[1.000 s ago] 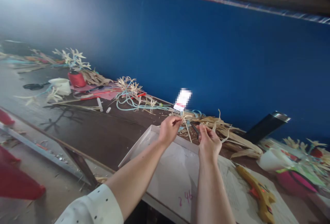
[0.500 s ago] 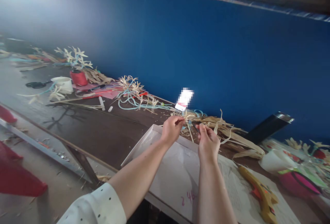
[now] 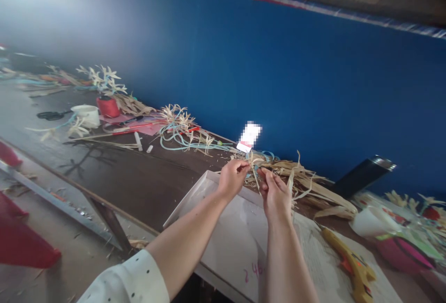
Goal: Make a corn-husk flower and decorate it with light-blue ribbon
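Observation:
Over the far edge of the shallow white box lid (image 3: 240, 235), my left hand (image 3: 233, 176) pinches a small flower of pale dried husk strips (image 3: 255, 160). A narrow strip hangs down from the flower. My right hand (image 3: 277, 191) is just to its right, thumb and fingers closed together close to the flower. Whatever those right fingers hold is too small to make out. Behind both hands lies a heap of dried husks (image 3: 306, 182). A white phone (image 3: 245, 145) with a blurred screen leans against the blue wall.
A yellow glue gun (image 3: 351, 263) lies on paper at the right, near a pink pouch (image 3: 404, 252), a white cup (image 3: 372, 219) and a black flask (image 3: 364, 175). Leftward are pale blue stems (image 3: 177, 145), a white tub (image 3: 87, 115), red thread (image 3: 108, 107) and black scissors (image 3: 52, 115).
My right hand has moved slightly left, its fingertips closer to the flower. A dark thin thing at its fingertips no longer shows clearly. My left hand keeps its pinch in nearly the same place.

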A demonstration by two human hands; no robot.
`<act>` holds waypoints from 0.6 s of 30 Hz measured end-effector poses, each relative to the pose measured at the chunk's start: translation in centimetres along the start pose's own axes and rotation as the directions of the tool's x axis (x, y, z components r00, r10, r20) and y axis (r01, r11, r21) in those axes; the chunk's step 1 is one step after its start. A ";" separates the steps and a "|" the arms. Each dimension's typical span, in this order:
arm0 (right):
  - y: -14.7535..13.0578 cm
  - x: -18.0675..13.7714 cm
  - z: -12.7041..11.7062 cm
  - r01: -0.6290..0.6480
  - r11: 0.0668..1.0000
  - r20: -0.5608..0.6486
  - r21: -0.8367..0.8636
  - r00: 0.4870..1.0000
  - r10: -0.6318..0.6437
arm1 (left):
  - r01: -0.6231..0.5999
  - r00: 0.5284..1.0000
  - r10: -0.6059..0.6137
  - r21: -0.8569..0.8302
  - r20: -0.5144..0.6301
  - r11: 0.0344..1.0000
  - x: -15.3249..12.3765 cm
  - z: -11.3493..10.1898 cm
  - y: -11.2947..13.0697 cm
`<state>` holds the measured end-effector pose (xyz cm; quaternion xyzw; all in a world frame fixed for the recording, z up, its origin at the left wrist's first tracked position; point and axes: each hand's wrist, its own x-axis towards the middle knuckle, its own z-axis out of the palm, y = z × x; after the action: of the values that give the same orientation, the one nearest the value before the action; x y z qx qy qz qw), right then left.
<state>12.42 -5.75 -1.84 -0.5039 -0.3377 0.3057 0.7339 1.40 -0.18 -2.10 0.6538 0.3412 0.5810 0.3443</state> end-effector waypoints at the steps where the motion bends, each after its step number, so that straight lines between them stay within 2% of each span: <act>1: -0.1 0.0 0.0 -0.011 1.000 0.004 0.004 1.000 0.011 | 0.003 1.000 -0.003 0.000 0.003 1.000 0.0 0.0 0.0; 7: -0.3 0.0 0.0 -0.037 0.999 -0.035 0.028 0.999 0.038 | 0.021 1.000 -0.021 0.007 0.004 1.000 0.0 0.0 -0.1; 10: -0.2 0.2 -0.2 0.006 0.999 -0.122 0.046 0.993 0.000 | 0.015 1.000 -0.015 0.000 -0.002 1.000 0.1 0.0 -0.2; 14: -0.4 0.3 -0.3 0.058 0.997 -0.282 -0.040 0.957 -0.067 | 0.025 1.000 -0.025 -0.004 -0.005 1.000 0.1 0.0 -0.2; 18: -0.8 0.0 -0.1 0.064 0.997 -0.315 -0.048 0.946 -0.076 | 0.032 0.999 -0.032 0.006 -0.002 0.999 0.1 0.0 -0.3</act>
<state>12.56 -5.99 -1.14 -0.5478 -0.2388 0.1883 0.7794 1.43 0.03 -2.30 0.6488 0.3537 0.5749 0.3514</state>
